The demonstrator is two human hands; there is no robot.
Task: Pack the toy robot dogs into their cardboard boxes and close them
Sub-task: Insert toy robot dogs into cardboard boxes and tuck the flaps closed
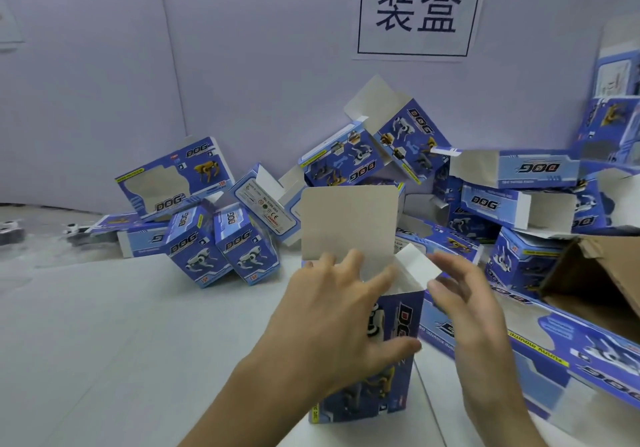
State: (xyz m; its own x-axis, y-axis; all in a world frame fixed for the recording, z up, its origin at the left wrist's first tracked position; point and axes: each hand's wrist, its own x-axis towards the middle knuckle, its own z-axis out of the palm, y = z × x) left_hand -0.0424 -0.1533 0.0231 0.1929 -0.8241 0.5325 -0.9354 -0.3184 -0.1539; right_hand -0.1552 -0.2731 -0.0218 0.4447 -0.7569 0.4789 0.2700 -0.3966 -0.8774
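Left hand [329, 318] grip grasps upright glossy blue cardboard box [403, 322], grey top flap [348, 221] raised; right hand [474, 318] grip released beside side flap [415, 266].

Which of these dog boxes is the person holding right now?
The upright box in front, top flap raised, held by the left hand; the others lie piled behind.
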